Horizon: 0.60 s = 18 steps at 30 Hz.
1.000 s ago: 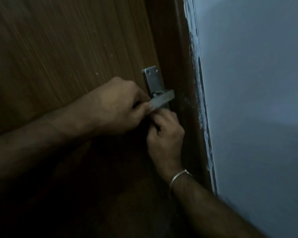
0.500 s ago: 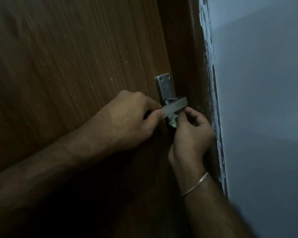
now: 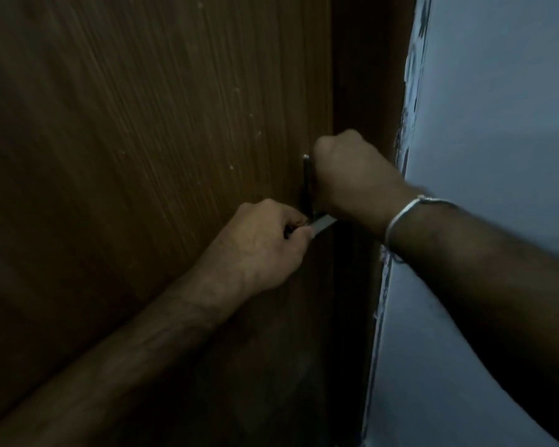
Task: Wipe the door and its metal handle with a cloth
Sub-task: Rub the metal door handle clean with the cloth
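Note:
A brown wood-grain door fills the left of the head view. Its metal handle sticks out near the door's right edge, with the thin edge of the backplate above it. My left hand is closed around the lever's free end. My right hand, a fist with a metal bangle on the wrist, presses against the backplate above the lever. The cloth is hidden inside that fist and I cannot see it now.
The dark door frame runs right of the door. A pale blue-grey wall with chipped paint along its edge takes up the right side. The scene is dim.
My right hand rose from under the lever, where a scrap of cloth showed, to the backplate above it. My left hand stayed on the lever. The camera shifted, so the handle appears lower.

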Each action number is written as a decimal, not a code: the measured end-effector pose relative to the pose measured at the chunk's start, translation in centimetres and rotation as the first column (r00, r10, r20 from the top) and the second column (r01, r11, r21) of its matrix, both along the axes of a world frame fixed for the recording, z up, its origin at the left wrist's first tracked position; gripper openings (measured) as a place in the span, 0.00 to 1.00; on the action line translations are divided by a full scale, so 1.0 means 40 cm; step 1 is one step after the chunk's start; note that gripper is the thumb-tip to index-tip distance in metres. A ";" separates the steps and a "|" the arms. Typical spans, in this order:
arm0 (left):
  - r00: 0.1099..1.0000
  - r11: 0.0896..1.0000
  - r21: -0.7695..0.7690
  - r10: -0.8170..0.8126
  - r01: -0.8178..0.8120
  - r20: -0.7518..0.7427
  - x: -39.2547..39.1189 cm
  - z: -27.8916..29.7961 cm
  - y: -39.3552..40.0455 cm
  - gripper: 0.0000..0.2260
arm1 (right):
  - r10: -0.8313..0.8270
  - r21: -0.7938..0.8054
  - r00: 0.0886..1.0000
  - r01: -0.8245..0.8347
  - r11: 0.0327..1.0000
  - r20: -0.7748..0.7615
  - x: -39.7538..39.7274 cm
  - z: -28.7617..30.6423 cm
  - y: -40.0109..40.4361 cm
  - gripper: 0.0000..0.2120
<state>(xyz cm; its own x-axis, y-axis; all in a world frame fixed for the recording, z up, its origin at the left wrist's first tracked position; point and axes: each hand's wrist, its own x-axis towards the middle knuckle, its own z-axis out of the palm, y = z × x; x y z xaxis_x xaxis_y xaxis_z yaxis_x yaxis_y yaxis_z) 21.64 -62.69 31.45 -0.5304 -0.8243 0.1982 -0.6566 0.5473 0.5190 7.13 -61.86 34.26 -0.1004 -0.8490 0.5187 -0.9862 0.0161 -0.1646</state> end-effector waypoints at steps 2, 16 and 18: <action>1.000 0.997 0.078 0.021 -0.021 0.000 0.001 0.014 -0.002 0.10 | 0.163 0.076 0.965 -0.150 0.986 -0.207 0.021 0.004 0.022 0.11; 0.997 0.958 0.274 0.075 -0.081 0.033 -0.016 0.039 -0.003 0.04 | 0.222 0.160 0.974 -0.225 0.961 0.040 -0.031 -0.042 0.076 0.11; 0.998 0.957 0.283 0.064 -0.066 0.019 -0.013 0.041 0.003 0.05 | 0.139 0.103 0.981 -0.154 0.983 0.136 -0.060 -0.036 0.066 0.10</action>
<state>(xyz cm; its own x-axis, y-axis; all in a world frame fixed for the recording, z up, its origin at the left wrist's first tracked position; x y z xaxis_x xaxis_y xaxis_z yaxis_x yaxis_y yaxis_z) 21.10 -62.58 33.09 -0.4745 -0.8786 -0.0531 -0.6915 0.3348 0.6401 4.73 -59.21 32.82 -0.0295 -0.9118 0.4096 -0.9502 -0.1016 -0.2947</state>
